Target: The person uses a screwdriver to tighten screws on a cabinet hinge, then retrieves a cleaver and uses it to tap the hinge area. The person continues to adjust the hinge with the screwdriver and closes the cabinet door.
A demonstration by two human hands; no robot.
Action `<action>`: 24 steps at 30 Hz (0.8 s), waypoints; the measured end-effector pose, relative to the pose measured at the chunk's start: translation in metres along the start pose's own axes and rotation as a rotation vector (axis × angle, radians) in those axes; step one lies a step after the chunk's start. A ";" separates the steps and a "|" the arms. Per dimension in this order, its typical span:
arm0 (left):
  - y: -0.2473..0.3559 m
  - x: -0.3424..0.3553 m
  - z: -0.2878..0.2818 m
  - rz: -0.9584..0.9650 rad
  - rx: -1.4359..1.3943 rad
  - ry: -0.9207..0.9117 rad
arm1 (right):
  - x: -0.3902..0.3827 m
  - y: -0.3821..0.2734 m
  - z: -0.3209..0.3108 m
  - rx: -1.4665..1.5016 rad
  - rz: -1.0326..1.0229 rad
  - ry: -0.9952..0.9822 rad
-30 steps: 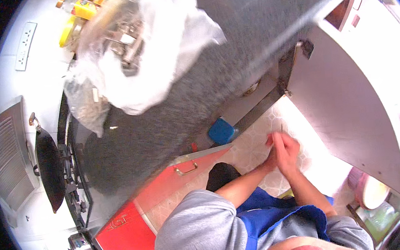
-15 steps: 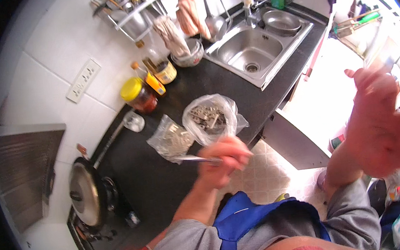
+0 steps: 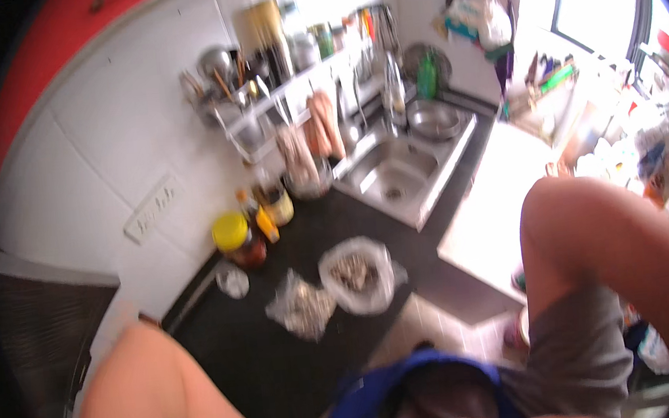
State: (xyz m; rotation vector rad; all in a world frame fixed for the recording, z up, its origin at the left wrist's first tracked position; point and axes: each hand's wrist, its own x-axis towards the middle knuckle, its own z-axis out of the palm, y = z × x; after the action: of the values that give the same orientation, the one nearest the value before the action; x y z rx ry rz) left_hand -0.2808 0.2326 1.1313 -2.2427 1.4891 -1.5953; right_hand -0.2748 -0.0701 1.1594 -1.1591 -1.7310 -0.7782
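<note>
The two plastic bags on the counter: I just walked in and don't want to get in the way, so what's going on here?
The person's left arm and right arm are bent at either side, with both hands out of view, so I can't tell whether they hold anything. On the dark counter, an open plastic bag of small pieces lies beside a flatter bag, with no hand on either. A yellow-lidded jar stands near the wall.

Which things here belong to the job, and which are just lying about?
Hands are out of view, so a guess.

Likely the job's:
- larger open bag of small pieces
- smaller bag beside it

Probably just around:
- yellow-lidded jar
- green bottle
</note>
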 end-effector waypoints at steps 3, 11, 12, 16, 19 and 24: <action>-0.019 -0.028 0.028 -0.167 0.070 -0.158 | -0.021 0.056 -0.012 0.036 0.001 0.099; -0.047 -0.067 0.086 -0.402 0.180 -0.314 | -0.114 0.366 -0.022 -0.065 0.642 0.367; -0.051 -0.066 0.090 -0.411 0.189 -0.338 | -0.116 0.412 -0.012 -0.090 0.703 0.336; -0.057 -0.066 0.103 -0.475 0.225 -0.377 | -0.116 0.546 0.034 -0.225 0.791 0.155; -0.057 -0.068 0.107 -0.506 0.239 -0.403 | -0.116 0.597 0.062 -0.368 0.762 -0.019; -0.053 -0.072 0.107 -0.558 0.251 -0.427 | -0.128 0.627 0.094 -0.324 0.765 -0.076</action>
State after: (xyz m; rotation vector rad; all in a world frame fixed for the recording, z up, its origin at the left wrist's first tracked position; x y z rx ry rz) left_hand -0.1676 0.2606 1.0537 -2.7425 0.5588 -1.1700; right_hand 0.2999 0.1915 1.0193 -1.9222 -1.0801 -0.5383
